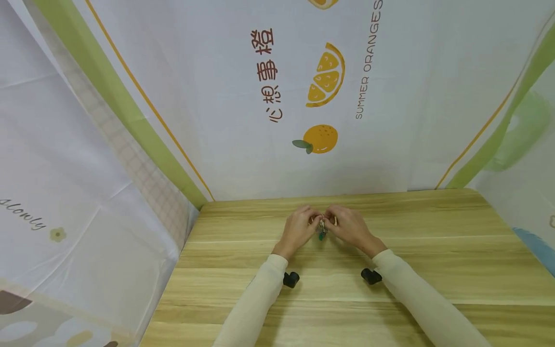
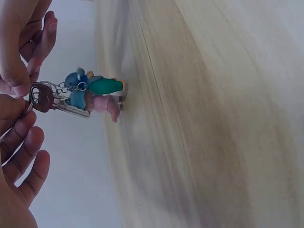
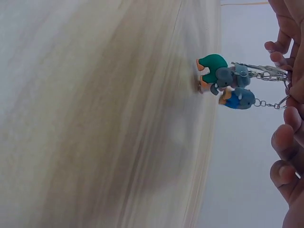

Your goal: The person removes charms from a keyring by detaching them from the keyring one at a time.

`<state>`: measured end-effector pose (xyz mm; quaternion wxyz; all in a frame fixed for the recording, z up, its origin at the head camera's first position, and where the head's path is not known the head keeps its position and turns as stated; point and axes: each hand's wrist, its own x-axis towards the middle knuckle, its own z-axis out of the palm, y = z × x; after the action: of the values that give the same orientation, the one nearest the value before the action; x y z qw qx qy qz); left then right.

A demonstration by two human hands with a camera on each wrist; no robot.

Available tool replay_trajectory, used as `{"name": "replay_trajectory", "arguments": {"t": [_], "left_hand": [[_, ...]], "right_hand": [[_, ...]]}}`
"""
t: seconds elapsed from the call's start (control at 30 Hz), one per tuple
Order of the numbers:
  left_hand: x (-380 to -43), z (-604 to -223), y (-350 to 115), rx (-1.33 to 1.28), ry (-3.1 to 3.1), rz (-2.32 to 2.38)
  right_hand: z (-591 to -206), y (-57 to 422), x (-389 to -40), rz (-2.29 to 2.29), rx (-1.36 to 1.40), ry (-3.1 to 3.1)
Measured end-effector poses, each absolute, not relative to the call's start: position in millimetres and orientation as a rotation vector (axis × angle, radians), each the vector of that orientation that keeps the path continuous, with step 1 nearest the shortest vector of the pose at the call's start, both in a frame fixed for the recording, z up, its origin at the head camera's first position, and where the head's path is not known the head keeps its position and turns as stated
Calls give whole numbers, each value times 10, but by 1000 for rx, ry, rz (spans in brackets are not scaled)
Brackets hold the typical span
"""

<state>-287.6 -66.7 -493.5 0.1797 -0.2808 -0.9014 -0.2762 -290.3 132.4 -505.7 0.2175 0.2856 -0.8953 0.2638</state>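
Observation:
In the head view both hands meet near the far side of the table over a small bunch of keys and charms. My left hand (image 1: 298, 227) pinches the split key ring (image 2: 30, 105) between thumb and finger. My right hand (image 1: 349, 226) pinches at the same ring from the other side. Below the ring hang a brown-headed key (image 2: 45, 98), other metal keys, and small figures on short chains. One figure wears green (image 3: 214, 65); a blue-grey one (image 3: 241, 99) dangles beside it. The lowest figures are at or just above the tabletop. Fingertips partly hide the ring.
The wood-grain table (image 1: 243, 279) spreads beneath both forearms. A white printed curtain (image 1: 234, 96) hangs behind its far edge, with more cloth at both sides. Black wrist mounts (image 1: 291, 279) show under the cream sleeves (image 1: 256, 303).

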Motion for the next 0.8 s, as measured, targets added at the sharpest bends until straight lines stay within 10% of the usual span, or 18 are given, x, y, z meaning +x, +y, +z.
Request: {"name": "replay_trajectory", "arguments": {"t": [0.8], "left_hand": [[-2902,-4910,-695,-739,-2525,-794]], "right_hand": [[-5055,1344,-2892,775,809,-2476]]}}
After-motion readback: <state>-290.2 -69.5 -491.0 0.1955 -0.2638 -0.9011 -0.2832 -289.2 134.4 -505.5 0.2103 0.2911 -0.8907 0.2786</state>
